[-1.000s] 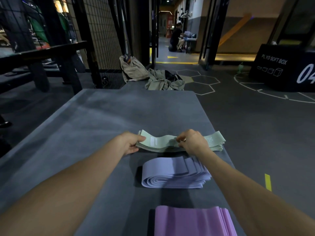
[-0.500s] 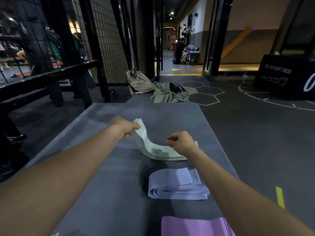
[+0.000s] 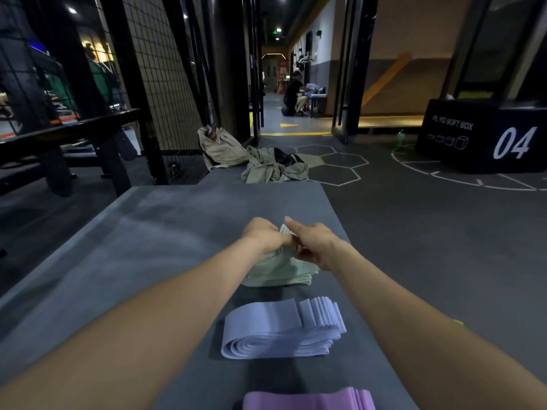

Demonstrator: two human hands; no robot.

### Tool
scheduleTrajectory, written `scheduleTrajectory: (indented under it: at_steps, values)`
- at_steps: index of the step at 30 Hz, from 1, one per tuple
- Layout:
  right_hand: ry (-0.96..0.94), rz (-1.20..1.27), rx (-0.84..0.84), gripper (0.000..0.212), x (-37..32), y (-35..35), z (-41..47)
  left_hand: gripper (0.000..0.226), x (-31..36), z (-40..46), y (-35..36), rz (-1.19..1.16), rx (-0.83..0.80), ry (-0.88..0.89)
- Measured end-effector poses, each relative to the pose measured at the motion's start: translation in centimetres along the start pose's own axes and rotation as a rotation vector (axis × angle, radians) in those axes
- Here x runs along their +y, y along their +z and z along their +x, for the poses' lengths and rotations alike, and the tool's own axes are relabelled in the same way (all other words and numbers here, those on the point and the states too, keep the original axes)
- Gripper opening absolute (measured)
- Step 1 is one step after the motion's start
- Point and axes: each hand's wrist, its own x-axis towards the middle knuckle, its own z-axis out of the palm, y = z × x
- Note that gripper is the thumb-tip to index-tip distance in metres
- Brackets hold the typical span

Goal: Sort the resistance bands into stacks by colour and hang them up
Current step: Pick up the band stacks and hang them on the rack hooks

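At frame centre, the left hand and right hand now meet, folding the green bands double.

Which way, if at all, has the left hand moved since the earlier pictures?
Yes. The left hand has swung rightward along the grey mat, meeting the right hand over the green bands, folding them double.

Grey mat – green bands, lavender bands, pink bands in row.
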Motion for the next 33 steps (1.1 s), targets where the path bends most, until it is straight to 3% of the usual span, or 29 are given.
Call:
scheduleTrajectory:
  at_steps: [2, 4, 6, 11, 15, 17, 22, 25, 29, 31, 33]
  values:
    - [0.030, -0.091, 0.031, 0.072, 0.5, -0.2, 0.4, 0.034, -0.6, 0.0, 0.6, -0.034, -0.060, 0.007]
    - [0.044, -0.152, 0.046, 0.080, 0.8, -0.2, 0.3, 0.034, -1.2, 0.1, 1.0, -0.054, -0.099, 0.011]
    - [0.050, -0.189, 0.066, 0.072, 1.1, -0.1, 0.3, 0.040, -1.9, 0.3, 1.0, -0.087, -0.132, 0.018]
    - [0.035, -0.292, 0.157, 0.030, 1.6, -0.1, 0.4, 0.045, -3.1, 0.3, 0.8, -0.113, -0.192, 0.084]
    - [-0.017, -0.420, 0.205, 0.025, 2.0, -0.6, 0.2, 0.048, -5.7, -0.2, 0.0, 0.116, 0.138, 0.209]
    - [-0.029, -0.470, 0.215, 0.034, 2.2, -0.5, 0.3, 0.055, -7.7, -0.2, -0.2, 0.211, 0.237, 0.151]
    - [-0.092, -0.557, 0.228, 0.027, 2.5, 0.0, 0.7, 0.065, -9.8, -0.4, 0.2, 0.146, 0.217, 0.083]
    - [-0.103, -0.594, 0.234, 0.047, 2.8, 0.2, 1.1, 0.058, -9.9, -0.4, 0.4, 0.073, 0.247, 0.106]
    - [-0.132, -0.829, 0.258, 0.050, 3.1, 0.3, 1.2, 0.049, -10.4, -0.3, 0.4, 0.044, 0.277, 0.158]
    - [-0.221, -0.943, 0.284, 0.047, 2.9, 0.2, 0.5, 0.048, -10.6, -0.3, 0.3, 0.030, 0.283, 0.177]
    - [-0.435, -0.994, 0.276, 0.043, 2.4, 0.6, 0.0, 0.048, -10.8, -0.3, 0.3, 0.008, 0.286, 0.184]
